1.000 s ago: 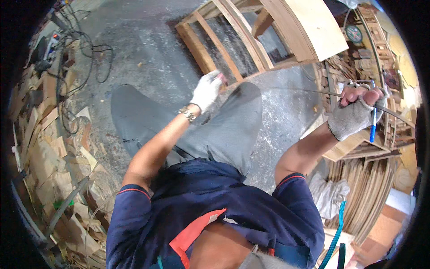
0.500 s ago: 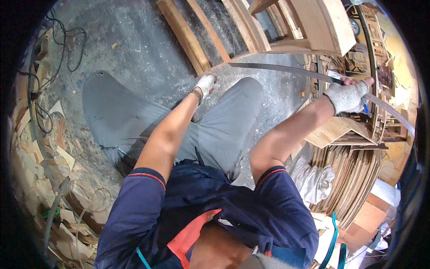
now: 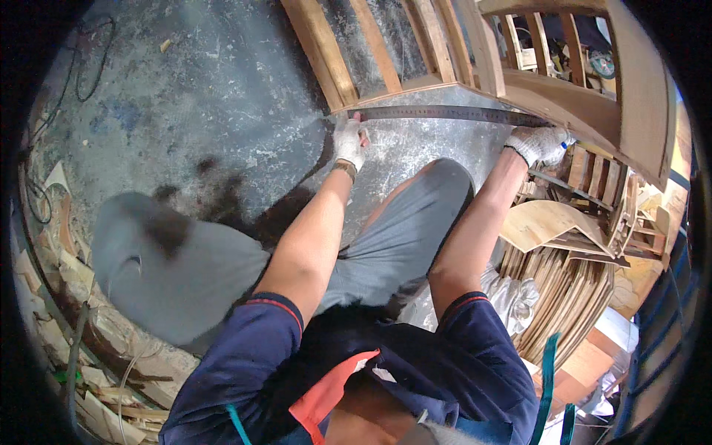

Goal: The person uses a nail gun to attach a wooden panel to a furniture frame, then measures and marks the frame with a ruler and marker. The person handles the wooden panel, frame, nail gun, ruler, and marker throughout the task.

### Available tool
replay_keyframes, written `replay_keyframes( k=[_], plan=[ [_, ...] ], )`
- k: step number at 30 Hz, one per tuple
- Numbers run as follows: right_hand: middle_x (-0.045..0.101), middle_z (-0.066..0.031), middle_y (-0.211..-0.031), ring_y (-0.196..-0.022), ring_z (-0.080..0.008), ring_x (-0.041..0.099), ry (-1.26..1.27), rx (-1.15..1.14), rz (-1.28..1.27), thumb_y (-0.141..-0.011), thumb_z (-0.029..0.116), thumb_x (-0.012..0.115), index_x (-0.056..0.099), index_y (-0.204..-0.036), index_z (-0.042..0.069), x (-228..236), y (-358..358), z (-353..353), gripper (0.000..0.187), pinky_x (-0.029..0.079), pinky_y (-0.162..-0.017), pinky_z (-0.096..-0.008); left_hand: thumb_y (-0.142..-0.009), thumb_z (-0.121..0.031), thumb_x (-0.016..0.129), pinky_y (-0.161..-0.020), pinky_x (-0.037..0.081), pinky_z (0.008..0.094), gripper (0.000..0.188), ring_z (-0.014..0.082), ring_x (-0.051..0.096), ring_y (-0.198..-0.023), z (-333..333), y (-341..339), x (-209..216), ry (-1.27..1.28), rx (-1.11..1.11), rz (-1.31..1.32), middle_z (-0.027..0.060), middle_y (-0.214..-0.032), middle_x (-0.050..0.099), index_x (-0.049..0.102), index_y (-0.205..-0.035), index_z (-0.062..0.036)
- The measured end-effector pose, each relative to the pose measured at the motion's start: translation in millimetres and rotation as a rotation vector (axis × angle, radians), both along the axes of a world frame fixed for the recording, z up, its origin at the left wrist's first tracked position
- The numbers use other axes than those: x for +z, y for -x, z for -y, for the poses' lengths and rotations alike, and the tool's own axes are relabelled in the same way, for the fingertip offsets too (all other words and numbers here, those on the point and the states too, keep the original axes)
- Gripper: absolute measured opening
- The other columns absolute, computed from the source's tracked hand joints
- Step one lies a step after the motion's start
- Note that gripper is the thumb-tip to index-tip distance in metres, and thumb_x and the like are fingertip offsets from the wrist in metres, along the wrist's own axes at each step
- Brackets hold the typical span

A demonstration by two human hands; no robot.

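Dark grey metal makes up the long, straight, flat ruler (image 3: 445, 113), which spans the gap between the person's two hands, just beside the near edge of the slatted, pale brown wooden frame (image 3: 486, 52); whether it touches the wood I cannot tell. The hands are well apart. The left hand (image 3: 349, 139), in a white knitted glove with bare fingertips, has its fingers curled and its thumb at the ruler's left end, though whether it pinches it is unclear. A metal-banded wristwatch (image 3: 345, 167) sits on that wrist. The right hand (image 3: 535, 144), gloved alike, is closed around the ruler toward its other end, with a slim blue pen (image 3: 564, 145) showing beside the fingers. Below lies the scuffed grey concrete floor (image 3: 222, 81). Near the right forearm are a bent, light plywood sheet (image 3: 545, 222), a stack of thin brown boards (image 3: 561, 304) and a crumpled white sack (image 3: 515, 300).
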State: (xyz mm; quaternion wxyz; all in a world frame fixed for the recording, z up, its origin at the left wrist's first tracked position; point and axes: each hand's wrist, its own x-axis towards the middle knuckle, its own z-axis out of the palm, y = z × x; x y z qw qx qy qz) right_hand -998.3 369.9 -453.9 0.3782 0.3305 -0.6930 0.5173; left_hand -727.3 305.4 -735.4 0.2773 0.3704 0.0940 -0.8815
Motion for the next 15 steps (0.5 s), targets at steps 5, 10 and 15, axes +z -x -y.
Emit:
replay_keyframes(
  k=[5, 10, 15],
  plan=[
    [0.063, -0.0101, -0.123, -0.107, -0.0263, 0.065, 0.185, 0.242, 0.594, -0.098, 0.027, 0.063, 0.061, -0.121, 0.014, 5, -84, 66, 0.027, 0.058, -0.090, -0.0439, -0.100, -0.004, 0.049, -0.045, 0.036, 0.0278, 0.037, 0.0097, 0.043, -0.050, 2, -4, -43, -0.156, 0.189, -0.117, 0.0059, -0.126, 0.061, 0.043, -0.136, -0.0075],
    [0.065, -0.0114, -0.123, -0.108, -0.0254, 0.064, 0.110, 0.283, 0.641, -0.100, 0.026, 0.058, 0.059, -0.129, 0.012, -16, -56, 50, 0.032, 0.055, -0.085, -0.0412, -0.102, -0.008, 0.052, -0.045, 0.035, 0.0285, 0.027, 0.0098, 0.043, -0.051, -1, -3, -41, -0.136, 0.205, -0.050, 0.0054, -0.117, 0.063, 0.046, -0.128, -0.0060],
    [0.066, -0.0103, -0.117, -0.101, -0.0248, 0.065, 0.049, 0.446, 0.707, -0.101, 0.023, 0.058, 0.059, -0.126, 0.013, -25, -31, 37, 0.027, 0.056, -0.076, -0.0406, -0.104, -0.027, 0.061, -0.044, 0.035, 0.0278, 0.023, 0.0101, 0.043, -0.049, 6, -4, -35, -0.082, 0.249, -0.071, 0.0091, -0.101, 0.067, 0.058, -0.110, -0.0050]
  ],
)
